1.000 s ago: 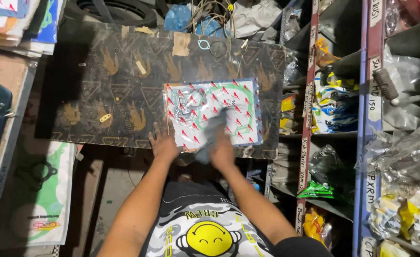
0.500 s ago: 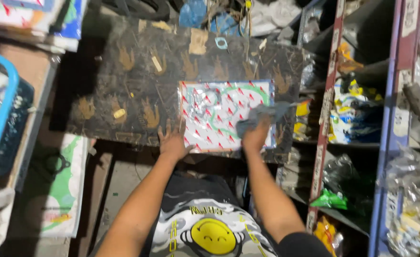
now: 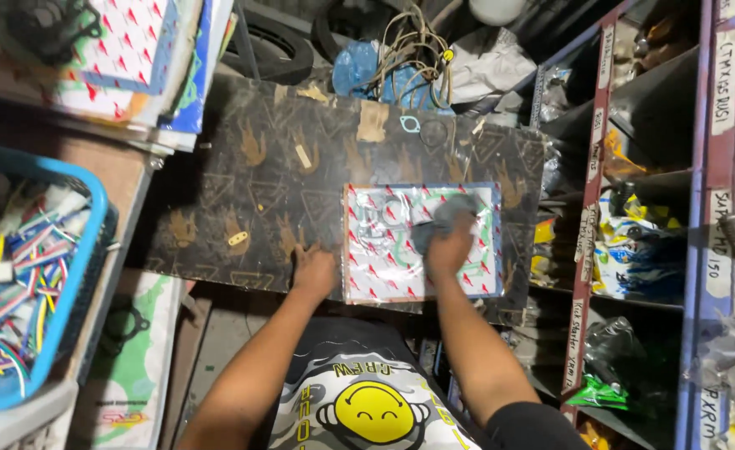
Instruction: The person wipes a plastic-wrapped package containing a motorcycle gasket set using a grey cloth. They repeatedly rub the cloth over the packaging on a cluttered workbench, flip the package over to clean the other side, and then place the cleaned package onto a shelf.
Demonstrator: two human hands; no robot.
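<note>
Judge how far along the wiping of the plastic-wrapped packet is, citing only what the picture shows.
Done: the packet lies flat on the dark patterned board. In hand: the left hand presses the board at its left edge, while the right hand holds a grey cloth on its upper right part. Left: the film looks crinkled and shiny; how much is wiped cannot be told.
</note>
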